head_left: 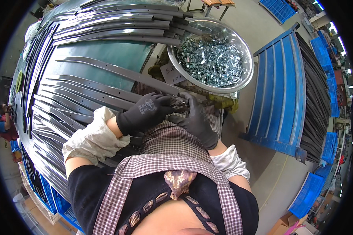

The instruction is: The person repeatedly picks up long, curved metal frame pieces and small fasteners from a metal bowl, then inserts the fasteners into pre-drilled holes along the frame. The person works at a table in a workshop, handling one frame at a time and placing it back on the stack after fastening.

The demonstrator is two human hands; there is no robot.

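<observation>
My left hand (147,111), in a black glove, is closed with its fingers curled, beside a long dark grey metal strip (117,71). My right hand (198,123), also black-gloved, faces it; its bent thumb and index finger are at the near edge of that strip's right end. Something small and shiny (176,98) shows between the two sets of fingertips, too small to name. What each hand grips is mostly hidden by the fingers. Just beyond my right hand stands a round metal basin (245,76) full of small shiny metal clips (210,58).
Many similar strips (117,29) lie on the green-topped table (94,49) at the left and far side. A paper tag (171,74) lies beside the basin. At the right stands a blue metal rack (276,94) with stacked dark strips; blue crates (308,194) lie beyond it.
</observation>
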